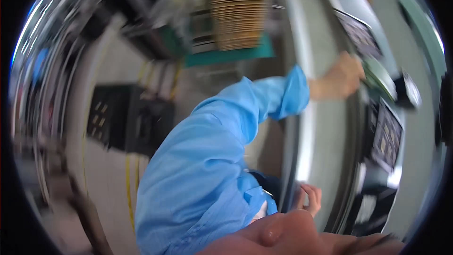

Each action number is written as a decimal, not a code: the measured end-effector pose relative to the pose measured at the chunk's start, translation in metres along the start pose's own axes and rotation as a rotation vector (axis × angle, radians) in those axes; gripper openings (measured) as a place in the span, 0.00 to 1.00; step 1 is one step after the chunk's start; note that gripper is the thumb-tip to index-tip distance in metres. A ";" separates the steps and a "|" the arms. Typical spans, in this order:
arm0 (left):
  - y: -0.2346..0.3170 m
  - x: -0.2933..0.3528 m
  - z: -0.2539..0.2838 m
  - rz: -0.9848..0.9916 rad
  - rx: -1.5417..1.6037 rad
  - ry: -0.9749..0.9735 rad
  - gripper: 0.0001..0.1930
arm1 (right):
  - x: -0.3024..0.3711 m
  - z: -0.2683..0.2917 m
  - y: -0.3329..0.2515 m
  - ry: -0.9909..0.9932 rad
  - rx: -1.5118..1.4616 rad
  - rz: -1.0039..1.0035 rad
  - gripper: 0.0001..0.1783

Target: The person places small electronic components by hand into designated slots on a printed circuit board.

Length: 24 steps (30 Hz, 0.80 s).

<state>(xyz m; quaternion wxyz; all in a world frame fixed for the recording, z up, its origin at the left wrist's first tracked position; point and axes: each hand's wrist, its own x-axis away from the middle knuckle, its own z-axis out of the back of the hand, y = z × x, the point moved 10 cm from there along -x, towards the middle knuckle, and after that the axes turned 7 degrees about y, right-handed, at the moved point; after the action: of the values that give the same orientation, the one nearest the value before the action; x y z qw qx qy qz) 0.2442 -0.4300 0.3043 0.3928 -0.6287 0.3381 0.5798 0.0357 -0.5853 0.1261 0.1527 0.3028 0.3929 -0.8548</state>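
My left hand [337, 78] reaches out to the right from a blue sleeve, across a metal-edged bench. Its fingers are closed on the near end of a pale green, long flat piece [380, 79], blurred by motion. Close to the far end of that piece is a small black and white object [408, 89] whose kind I cannot make out. My right hand [309, 199] is low in the picture, by the bench edge, its visible fingers bent and apart; the rest of it is hidden.
Dark trays holding small parts, one farther [359, 34] and one nearer [387, 137], lie along the bench [325, 160]. A tall stack of brown sheets [239, 14] stands on a green base [226, 56]. A black box [111, 118] is on the floor at left, near yellow lines.
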 end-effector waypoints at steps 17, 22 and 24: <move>0.257 0.446 0.593 1.173 -1.324 1.476 0.30 | -0.173 -0.278 -0.054 -1.195 -0.421 0.237 0.21; 0.277 0.431 0.540 1.275 -0.877 1.540 0.23 | -0.115 -0.381 -0.124 -1.313 -0.508 0.277 0.30; 0.296 0.413 0.531 1.292 -0.958 1.480 0.22 | -0.086 -0.404 -0.162 -1.373 -0.578 0.218 0.33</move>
<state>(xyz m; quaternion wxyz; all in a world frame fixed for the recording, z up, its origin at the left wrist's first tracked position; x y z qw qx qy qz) -0.2213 -0.0838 -0.1464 -0.5718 -0.6130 0.4959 0.2265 0.1817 -0.1705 0.0698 0.5204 -0.3134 0.3860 -0.6943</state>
